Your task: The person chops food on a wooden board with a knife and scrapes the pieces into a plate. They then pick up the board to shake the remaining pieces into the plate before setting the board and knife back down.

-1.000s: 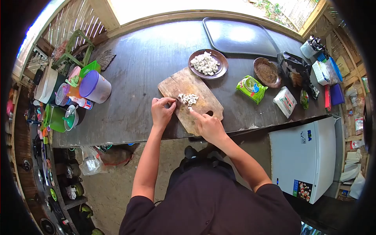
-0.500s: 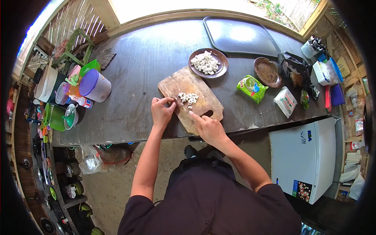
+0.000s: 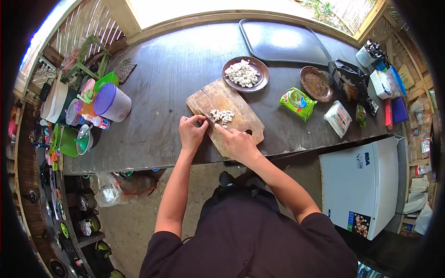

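Since the earlier frame, the right hand (image 3: 237,142) has slid leftward, its pointing index fingertip now close to the left hand (image 3: 193,131). From the head view, the chopped white pieces (image 3: 221,116) lie on the cutting board (image 3: 207,98), just ahead of that fingertip and right of the left hand; the right is nearer. The board's long axis slants from far left to near right. Left fingertips are pinched together; I cannot tell whether either of the hands grips anything.
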Available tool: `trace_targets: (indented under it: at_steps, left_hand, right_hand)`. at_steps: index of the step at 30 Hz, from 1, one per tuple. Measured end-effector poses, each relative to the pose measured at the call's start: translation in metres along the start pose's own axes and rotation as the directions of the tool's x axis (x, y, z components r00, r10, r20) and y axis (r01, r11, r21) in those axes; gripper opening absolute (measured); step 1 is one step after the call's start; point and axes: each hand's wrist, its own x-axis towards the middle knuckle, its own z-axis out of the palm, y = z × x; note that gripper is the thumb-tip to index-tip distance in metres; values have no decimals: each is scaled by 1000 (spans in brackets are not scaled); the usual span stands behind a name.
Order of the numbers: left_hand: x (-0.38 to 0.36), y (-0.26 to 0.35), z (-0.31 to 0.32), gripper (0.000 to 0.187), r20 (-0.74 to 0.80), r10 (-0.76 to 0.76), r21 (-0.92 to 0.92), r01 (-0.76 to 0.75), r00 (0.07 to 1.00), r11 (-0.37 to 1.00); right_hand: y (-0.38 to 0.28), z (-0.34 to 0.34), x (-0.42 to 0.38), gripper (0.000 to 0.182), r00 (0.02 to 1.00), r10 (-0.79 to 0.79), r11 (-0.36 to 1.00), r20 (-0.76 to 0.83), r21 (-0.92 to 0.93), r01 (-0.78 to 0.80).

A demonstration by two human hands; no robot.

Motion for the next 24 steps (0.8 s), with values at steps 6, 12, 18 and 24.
trace_targets:
  at_steps: [6, 12, 18, 24]
  left_hand:
    - [1, 2, 1, 16, -18, -20, 1, 20, 1000, 1000]
    - [-2, 4, 2, 15, -51, 2, -27, -3, 999, 1000]
    - [-5, 3, -1, 13, -16, 2, -32, -2, 1000, 999]
    - [1, 2, -4, 12, 11, 98, 49, -99, 995, 994]
  right_hand:
    - [0, -10, -9, 55, 1000, 18, 999, 20, -27, -18]
    - [7, -17, -21, 50, 998, 4, 996, -57, 92, 1]
    - [7, -12, -20, 46, 990, 4, 978, -144, 207, 26]
    - [1, -18, -29, 47, 995, -6, 993, -98, 116, 18]
